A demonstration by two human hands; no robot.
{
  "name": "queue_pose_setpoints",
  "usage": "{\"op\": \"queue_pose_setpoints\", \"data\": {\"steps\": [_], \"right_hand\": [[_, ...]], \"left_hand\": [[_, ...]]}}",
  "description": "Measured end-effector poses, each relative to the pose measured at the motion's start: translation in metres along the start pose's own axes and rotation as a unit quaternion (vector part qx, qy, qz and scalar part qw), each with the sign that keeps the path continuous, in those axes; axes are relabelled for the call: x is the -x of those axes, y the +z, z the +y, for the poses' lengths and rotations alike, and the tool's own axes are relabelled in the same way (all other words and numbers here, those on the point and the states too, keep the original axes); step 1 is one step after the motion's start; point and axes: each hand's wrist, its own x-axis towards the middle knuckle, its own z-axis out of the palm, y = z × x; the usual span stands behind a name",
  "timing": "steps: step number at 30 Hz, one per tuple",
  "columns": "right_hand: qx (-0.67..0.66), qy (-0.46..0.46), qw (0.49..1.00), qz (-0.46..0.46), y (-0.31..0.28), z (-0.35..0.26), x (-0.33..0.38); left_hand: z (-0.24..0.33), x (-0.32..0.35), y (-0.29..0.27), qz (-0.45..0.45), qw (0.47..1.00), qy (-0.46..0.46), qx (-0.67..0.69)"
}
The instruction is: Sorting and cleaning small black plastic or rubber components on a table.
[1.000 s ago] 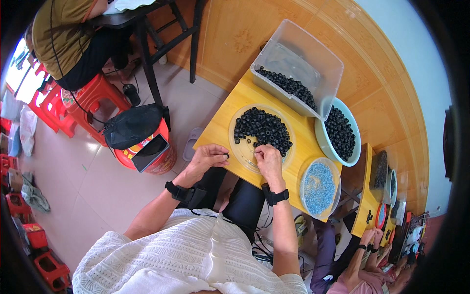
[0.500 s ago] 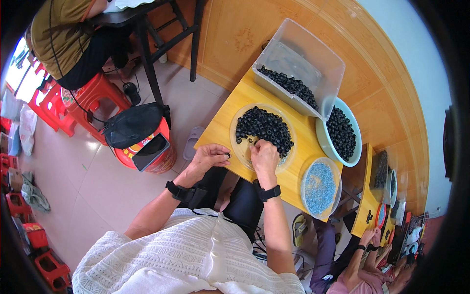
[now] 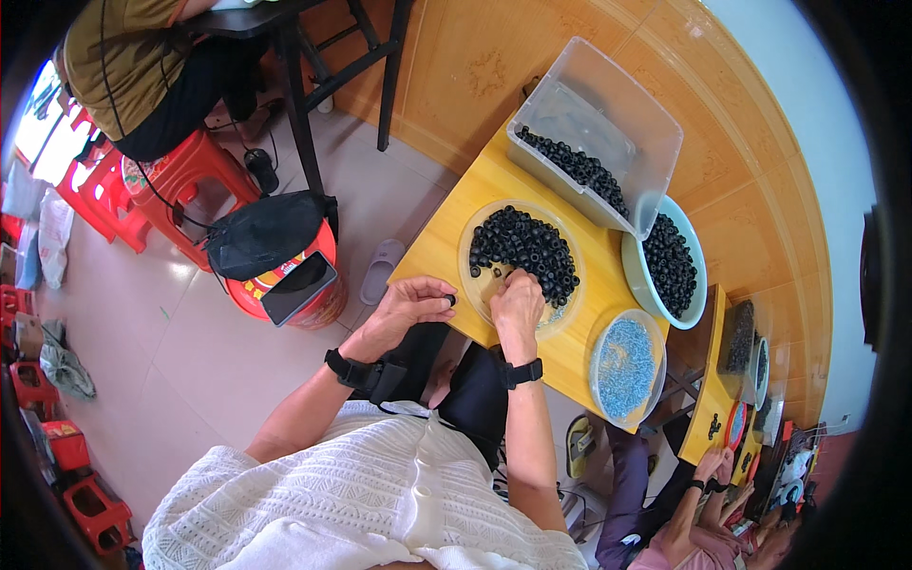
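Observation:
Between the thumb and fingers of my left hand (image 3: 415,306) is a small black ring-shaped part (image 3: 449,299), held just off the table's near left edge. My right hand (image 3: 519,304) reaches into a round clear tray (image 3: 467,226), its fingers bent down and pinched at the near side of a heap of black ring-shaped parts (image 3: 527,244). What those fingertips grip, if anything, is hidden. To the right stands a clear round dish of small pale blue pieces (image 3: 627,366).
On the yellow table (image 3: 429,242), a clear plastic bin (image 3: 655,142) of black parts stands at the back. A pale blue bowl (image 3: 701,285) of them is beside it. A red bucket (image 3: 323,309) carries a phone (image 3: 299,288). Other people sit at upper left and lower right.
The view has shifted slightly, so the table and trays sit a little further right. Both hands keep nearly the same poses, the left still on its black part.

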Motion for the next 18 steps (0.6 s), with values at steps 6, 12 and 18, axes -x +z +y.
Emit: {"op": "queue_pose_setpoints", "data": {"steps": [6,12,18], "right_hand": [[-0.039,-0.023,0.999,-0.012,0.0,0.012,0.009],[-0.096,-0.012,0.995,-0.01,-0.014,0.013,0.017],[-0.096,-0.053,0.994,0.022,-0.013,0.015,0.018]], "left_hand": [[0.002,0.001,0.002,0.006,1.0,-0.01,-0.003],[0.0,0.0,0.001,0.01,1.0,-0.007,-0.008],[0.0,-0.002,0.001,0.009,1.0,-0.015,-0.012]]}}
